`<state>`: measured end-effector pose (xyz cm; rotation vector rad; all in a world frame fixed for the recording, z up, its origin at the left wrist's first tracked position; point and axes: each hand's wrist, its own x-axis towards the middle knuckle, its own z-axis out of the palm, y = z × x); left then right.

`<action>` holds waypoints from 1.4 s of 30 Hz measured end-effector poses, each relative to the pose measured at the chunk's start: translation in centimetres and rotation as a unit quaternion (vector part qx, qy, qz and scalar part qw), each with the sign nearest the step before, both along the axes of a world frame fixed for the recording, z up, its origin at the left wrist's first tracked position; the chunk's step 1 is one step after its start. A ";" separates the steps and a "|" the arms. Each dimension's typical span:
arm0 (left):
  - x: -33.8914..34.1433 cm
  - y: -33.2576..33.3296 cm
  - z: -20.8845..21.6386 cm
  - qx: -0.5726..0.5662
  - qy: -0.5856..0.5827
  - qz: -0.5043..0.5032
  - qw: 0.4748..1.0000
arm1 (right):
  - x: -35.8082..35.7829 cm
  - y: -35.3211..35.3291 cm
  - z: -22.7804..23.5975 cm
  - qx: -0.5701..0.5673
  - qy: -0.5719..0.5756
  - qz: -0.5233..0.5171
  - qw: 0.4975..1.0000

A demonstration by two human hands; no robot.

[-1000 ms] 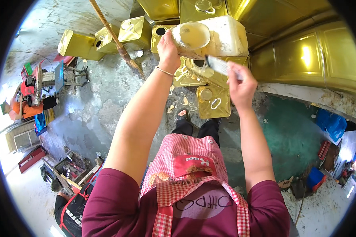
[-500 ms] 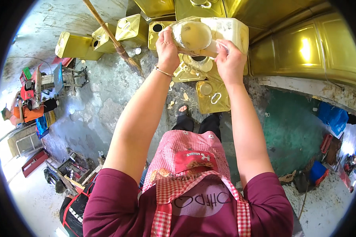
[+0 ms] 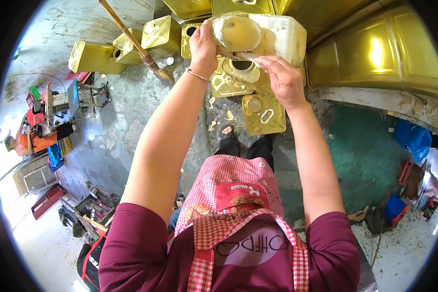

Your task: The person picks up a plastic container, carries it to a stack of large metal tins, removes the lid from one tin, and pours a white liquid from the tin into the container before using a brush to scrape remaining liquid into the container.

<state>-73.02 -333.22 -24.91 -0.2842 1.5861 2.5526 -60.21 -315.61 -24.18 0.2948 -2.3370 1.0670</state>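
Held out at the far side is a translucent, whitish plastic container (image 3: 283, 36), stained, with a rounded opening showing pale yellow inside. My left hand (image 3: 203, 48) is closed round its left end. At the near edge my right hand (image 3: 283, 80) has its fingers closed on a pale strip (image 3: 250, 58); whether that is part of the container I cannot tell. Just below and nearer stands a gold tin (image 3: 246, 75) with a dark round hole, partly covered by the container. Another gold tin (image 3: 264, 127) with a round cap and a loop handle stands near my feet.
More gold tins (image 3: 160, 34) stand at the far left, with a wooden-handled broom (image 3: 140, 51) before them. Large gold tins (image 3: 374, 53) are stacked at the right. Bits of debris (image 3: 229, 116) lie on the floor. Another person (image 3: 31, 142) is at the far left.
The container has tilted slightly, its right end a little lower against the left. My right hand has shifted slightly nearer and right, its fingers now lying flatter along the near edge.
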 end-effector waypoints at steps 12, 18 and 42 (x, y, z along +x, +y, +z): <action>-0.5 0.5 0.8 -0.014 -0.011 -0.001 1.000 | -0.9 -0.7 1.4 0.035 -0.036 -0.036 0.998; -1.0 -0.2 -0.3 -0.010 -0.002 0.000 1.000 | 0.7 -0.8 -0.1 0.129 -0.052 -0.037 0.990; -1.3 -0.5 0.4 -0.010 -0.023 0.000 1.000 | 0.0 -2.4 -7.9 0.169 -0.020 -0.057 0.984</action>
